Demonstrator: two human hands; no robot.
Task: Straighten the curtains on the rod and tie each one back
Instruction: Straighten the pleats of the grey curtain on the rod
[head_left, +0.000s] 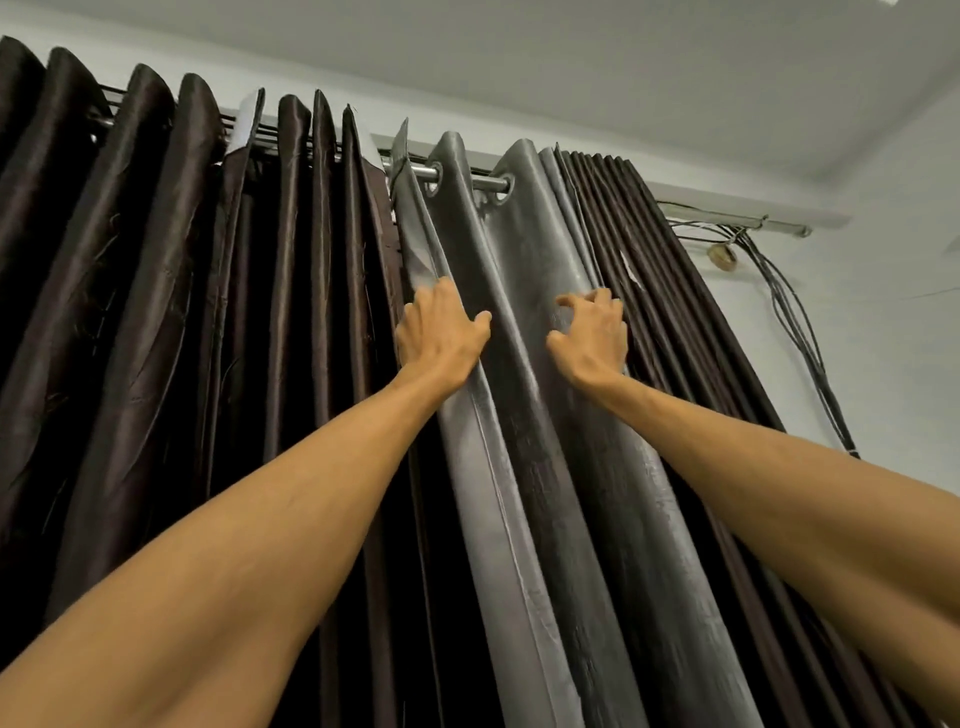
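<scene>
Dark brown curtains hang by eyelets from a metal rod near the ceiling. The left curtain spreads in wide folds. The right curtain shows its grey backing in two broad folds, then bunches into tight brown pleats. Both my arms reach up. My left hand grips the left grey fold, fingers curled over its edge. My right hand pinches the fabric where the grey fold meets the tight pleats.
The rod's bare right end sticks out past the pleats. Black cables hang down the white wall on the right from a small round fitting. The ceiling is close above.
</scene>
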